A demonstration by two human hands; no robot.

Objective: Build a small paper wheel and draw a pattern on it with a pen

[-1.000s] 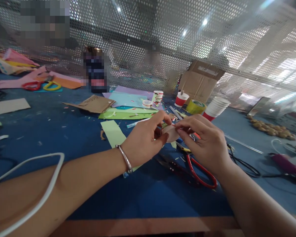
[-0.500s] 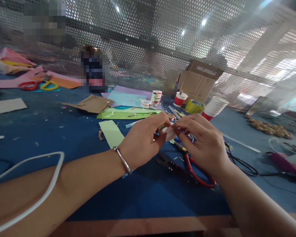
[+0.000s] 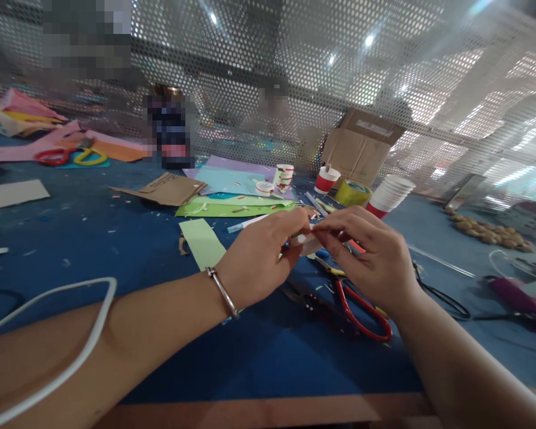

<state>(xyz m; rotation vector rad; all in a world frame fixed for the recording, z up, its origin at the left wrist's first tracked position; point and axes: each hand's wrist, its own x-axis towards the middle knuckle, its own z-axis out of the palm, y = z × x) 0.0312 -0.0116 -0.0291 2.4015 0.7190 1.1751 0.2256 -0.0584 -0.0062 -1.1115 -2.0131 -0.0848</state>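
Though scrap-strewn, table (image 3: 250, 363) by mesh (image 3: 232, 71).

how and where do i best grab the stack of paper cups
Probably around the upper white part of the stack of paper cups, fingers wrapped from its right side. It leans right with its rims up, and those stepped rims should give purchase. The roll of yellow tape crowds its left, and the right hand hides its lower end.
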